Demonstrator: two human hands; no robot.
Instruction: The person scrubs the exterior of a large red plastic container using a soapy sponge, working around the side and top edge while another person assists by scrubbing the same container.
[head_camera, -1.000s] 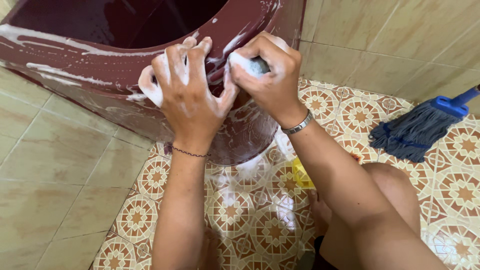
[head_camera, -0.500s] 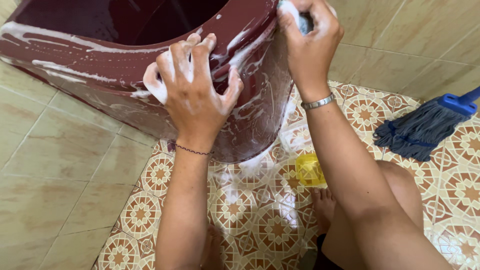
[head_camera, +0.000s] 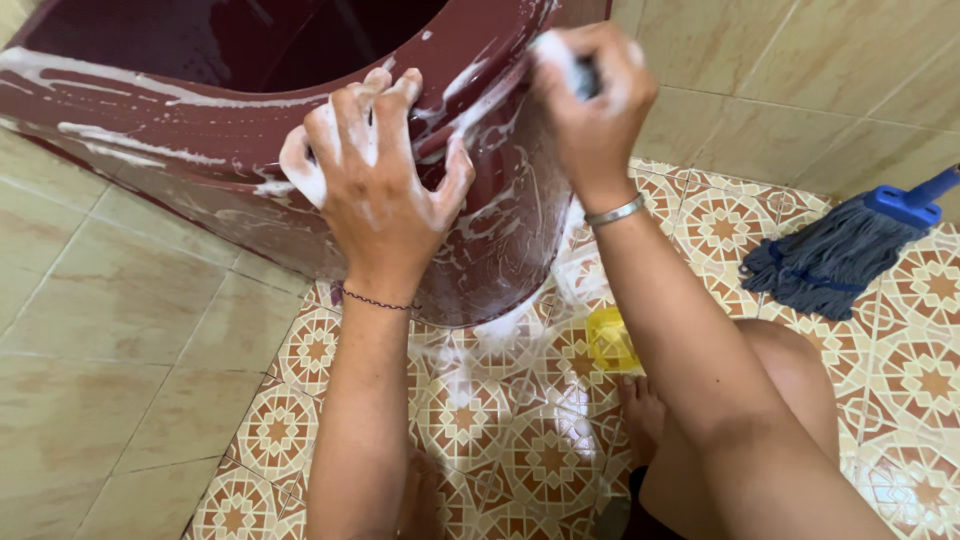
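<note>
Blue string mop head (head_camera: 835, 258) w/ blue plastic socket (head_camera: 902, 205) lies on the patterned orange-and-cream floor tiles (head_camera: 935, 385) at right, strands fanned toward centre. Small yellow plastic object (head_camera: 610, 340) sits on the same patterned floor, soapy white streaks just beside it. Plain beige glazed tiles (head_camera: 110, 330) cover the left side; similar beige wall tiles (head_camera: 790, 70) at upper right.

Two bare hands are showing: one foam-covered left hand (head_camera: 375, 190) and one right hand (head_camera: 592, 100), and one large dark-red plastic tub (head_camera: 230, 150) is standing before them. One blue string mop (head_camera: 835, 255) and one small yellow object (head_camera: 610, 338) are lying on the floor. One silver bangle (head_camera: 615, 212) and one thin dark cord bracelet (head_camera: 375, 300) are circling the wrists.
</note>
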